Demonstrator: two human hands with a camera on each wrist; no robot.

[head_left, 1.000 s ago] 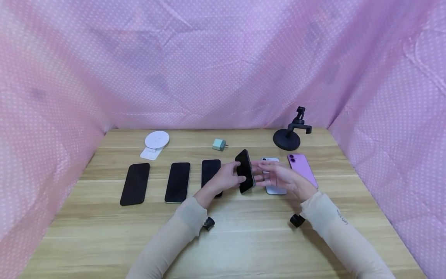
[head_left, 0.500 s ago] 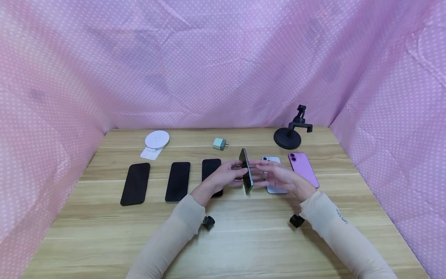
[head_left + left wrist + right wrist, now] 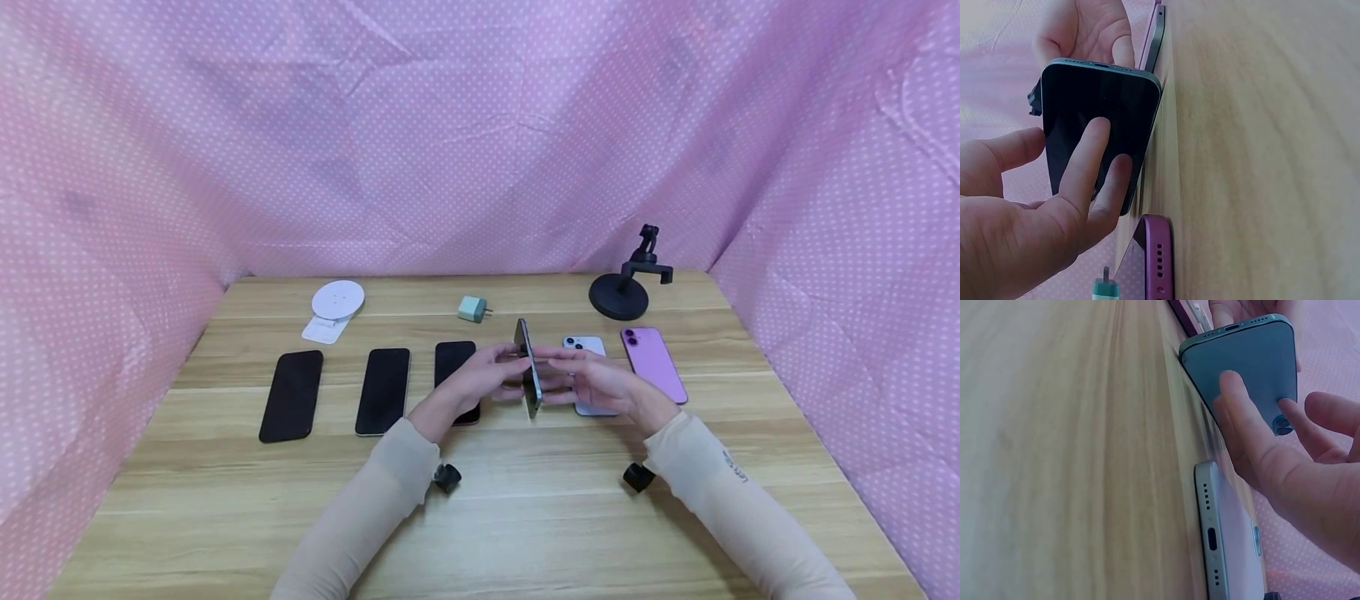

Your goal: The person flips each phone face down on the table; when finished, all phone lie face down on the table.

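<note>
A dark phone (image 3: 530, 375) stands tilted on its long edge between the two hands. Straight fingers of the left hand (image 3: 476, 377) rest on its black screen (image 3: 1075, 94), with the thumb at its upper edge. Against the grey-blue back (image 3: 1238, 359) lie the extended fingertips of the right hand (image 3: 603, 383). Just beneath the right hand is a pale phone (image 3: 592, 408), face down and partly covered. A purple-framed phone (image 3: 1160, 262) lies face up under the left hand, its lower part hidden in the head view.
Two black-screened phones (image 3: 382, 392) (image 3: 292, 396) lie at left, a purple phone (image 3: 655, 367) face down at right. Along the back are a white round pad (image 3: 338, 300) on a white base, a mint plug adapter (image 3: 472, 309) and a black phone stand (image 3: 618, 297).
The phone between the hands has turned from showing its screen to nearly edge-on in the head view. The left fingers have shifted along its screen; the right hand has barely moved.
</note>
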